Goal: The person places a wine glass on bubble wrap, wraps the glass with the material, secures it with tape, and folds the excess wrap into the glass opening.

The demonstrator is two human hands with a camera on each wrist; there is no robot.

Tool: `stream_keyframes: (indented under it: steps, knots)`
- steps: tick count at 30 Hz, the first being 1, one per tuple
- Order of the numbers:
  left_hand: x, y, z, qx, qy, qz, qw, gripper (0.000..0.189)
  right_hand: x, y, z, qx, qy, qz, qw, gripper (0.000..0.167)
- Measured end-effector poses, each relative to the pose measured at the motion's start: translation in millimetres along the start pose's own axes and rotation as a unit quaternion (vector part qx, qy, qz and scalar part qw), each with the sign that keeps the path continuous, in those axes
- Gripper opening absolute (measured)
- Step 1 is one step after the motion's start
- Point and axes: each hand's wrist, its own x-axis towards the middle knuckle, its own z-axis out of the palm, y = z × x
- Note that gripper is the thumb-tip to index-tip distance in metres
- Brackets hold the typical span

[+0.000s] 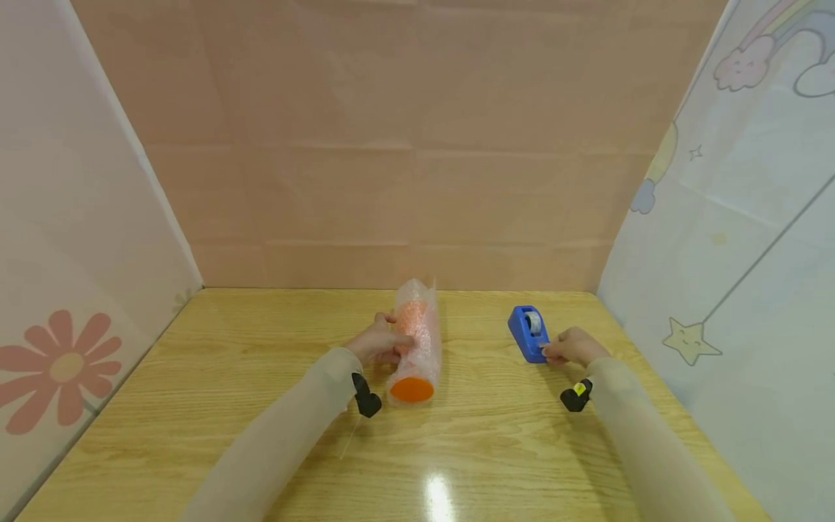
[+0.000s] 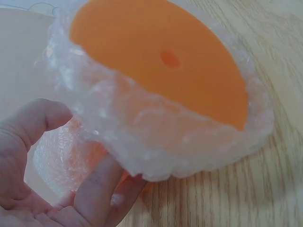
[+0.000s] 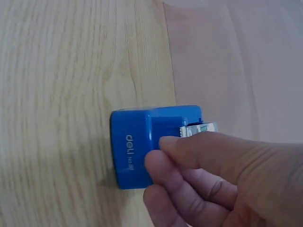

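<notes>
An orange cylinder [image 2: 156,42] is rolled up in clear bubble wrap [image 1: 427,337], its flat orange end facing the near side of the table. A small round dent shows in that end in the left wrist view. My left hand [image 1: 380,342] holds the wrapped roll from its left side, thumb and fingers apart around it. To the right is a blue tape dispenser [image 1: 522,337] carrying a roll of clear tape [image 1: 533,322]. At the dispenser's cutter [image 3: 183,132], my right hand [image 1: 574,346] pinches the tape's free end between thumb and index finger.
Everything rests on a light wooden table [image 1: 483,435]. A tan backdrop [image 1: 417,181] rises behind it, with printed sheets along the left [image 1: 78,217] and right [image 1: 750,254] sides. A black strap device [image 1: 367,396] sits at the left wrist, another [image 1: 577,396] at the right.
</notes>
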Motion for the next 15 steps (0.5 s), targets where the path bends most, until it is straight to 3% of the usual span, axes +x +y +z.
stream_keyframes:
  steps: [8,11,15]
  knots:
    - [-0.4,-0.1,1.3,0.000,-0.004,0.005,1.0000,0.078,1.0,4,-4,-0.062,0.004,0.024,0.9977,0.016]
    - [0.6,-0.1,0.8,0.001,-0.004,0.001,1.0000,0.079,-3.0,5,-5,-0.038,-0.022,0.031,0.9986,0.019]
    - [2.8,-0.8,-0.2,-0.002,-0.004,-0.001,1.0000,0.080,-8.7,-2,-5,0.014,-0.086,0.015,0.9961,0.022]
